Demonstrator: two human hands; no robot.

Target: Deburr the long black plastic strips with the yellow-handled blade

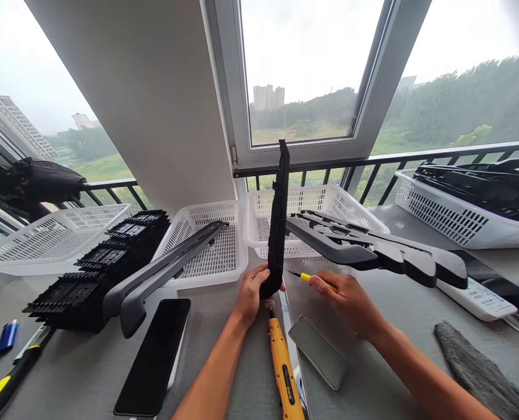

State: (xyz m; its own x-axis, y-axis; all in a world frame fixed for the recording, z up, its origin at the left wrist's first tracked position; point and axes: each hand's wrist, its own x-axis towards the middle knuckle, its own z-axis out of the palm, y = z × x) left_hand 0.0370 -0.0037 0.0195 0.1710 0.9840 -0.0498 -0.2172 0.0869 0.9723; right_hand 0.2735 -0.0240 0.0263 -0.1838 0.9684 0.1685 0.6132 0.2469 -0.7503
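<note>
My left hand [251, 291] is closed around the lower end of a long black plastic trim piece [278, 216], which stands upright with its bent foot low. In my right hand [344, 300] is a small yellow-handled tool [306, 277] with a thin metal tip. That tip points left and meets or nearly meets the lower part of the trim piece; exact contact is hard to make out. Just below my left hand lies a yellow-orange pen-shaped power tool [282, 367]. A grey phone-like slab [318, 352] rests beside it, under my right hand.
White baskets [237, 274] line the back, two with grey-black trim pieces [351, 248] leaning out. Another basket [443, 219] at right is heaped with black parts. Stacked black grids [97, 274], a black phone [154, 356], a power strip [478, 297] and a dark cloth [482, 373] lie around.
</note>
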